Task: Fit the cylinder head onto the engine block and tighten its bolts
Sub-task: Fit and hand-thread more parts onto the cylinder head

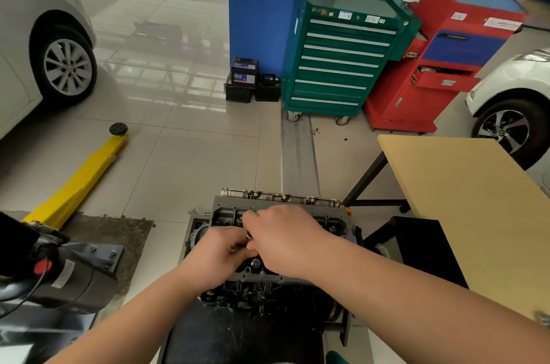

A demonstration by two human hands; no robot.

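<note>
Reaching over the cylinder head (279, 244) on its dark stand, your left hand (218, 256) and right hand (285, 237) meet at its middle, fingers curled together around a small metal part (249, 235); what it is cannot be told. Beyond stand a wooden table (464, 200), a yellow lift arm (80, 179) and a green tool cabinet (339, 57).

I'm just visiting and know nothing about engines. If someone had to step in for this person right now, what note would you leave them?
Left hand: over the cylinder head, fingers curled around a small metal part; what it is cannot be told.
Right hand: also on the head, fingers pinching something small at the same spot.
The head already sits on the engine block, which stands on the floor beside the wooden table.
Done: head placed.
Left: bolts apparently still need fitting and tightening; no wrench is in view.
</note>
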